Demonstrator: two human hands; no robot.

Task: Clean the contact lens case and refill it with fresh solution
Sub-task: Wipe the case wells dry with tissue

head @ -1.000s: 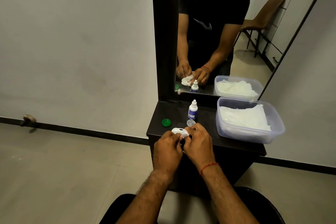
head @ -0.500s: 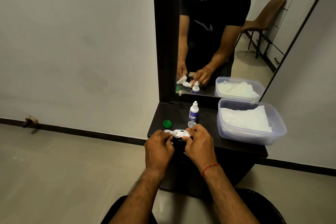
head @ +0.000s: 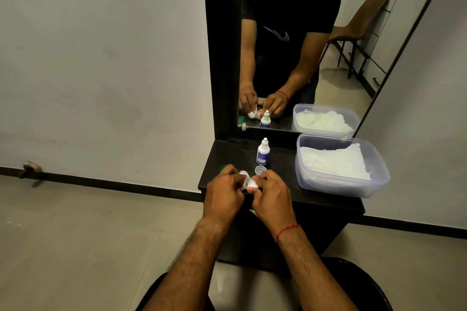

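Over the front of the dark shelf (head: 316,197), my left hand (head: 223,192) pinches a crumpled white tissue (head: 243,176). My right hand (head: 271,194) grips the white contact lens case (head: 252,185), which is mostly hidden by its fingers. Tissue and case touch between the two hands. A small white solution bottle (head: 263,153) with a blue label stands upright just behind them. A clear round cap (head: 260,170) lies in front of the bottle. A green cap (head: 223,167) peeks out behind my left knuckles.
A clear plastic tub (head: 376,185) holding white tissues sits on the right side of the shelf. A mirror (head: 303,58) rises behind the shelf and reflects my hands and a chair. The shelf's front edge lies under my wrists.
My left hand has moved forward and closer to the right one, now covering most of the green cap. The case, earlier stretched out between the hands, is now bunched with the tissue.
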